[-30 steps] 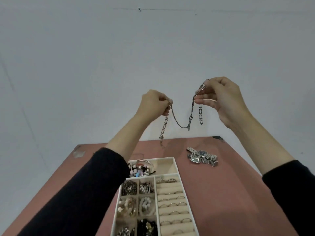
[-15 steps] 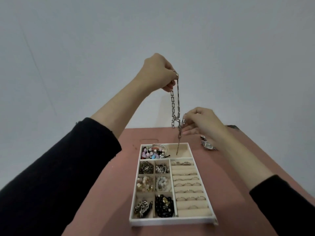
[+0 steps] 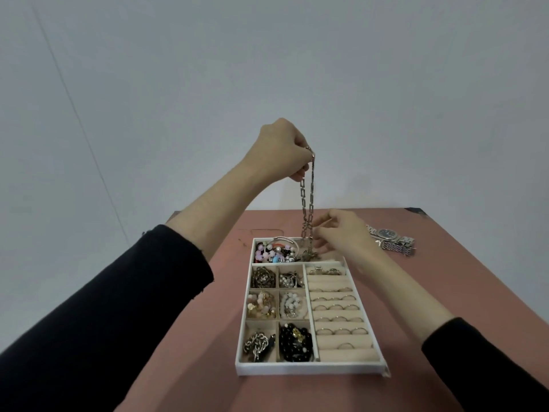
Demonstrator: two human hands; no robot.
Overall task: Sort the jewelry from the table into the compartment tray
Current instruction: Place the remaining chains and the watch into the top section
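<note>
The pink surface (image 3: 445, 292) carries the white compartment tray (image 3: 309, 370) close in front of me, and nearly every pocket is stocked. My left grip (image 3: 282, 150) is raised high over the tray's far end, fingers curled tight on the top of the doubled chain necklace (image 3: 307, 200), so it hangs straight and can feed down without bunching. My right grip (image 3: 341, 236) sits at the chain's lower part, fingertips loosely bent beside it to steer it. Whether they actually pinch it I cannot tell. The chain's tail rests in the far compartment, beside the beaded bracelets (image 3: 276, 252). Two watches (image 3: 392, 240) wait on the surface, right of the tray.
</note>
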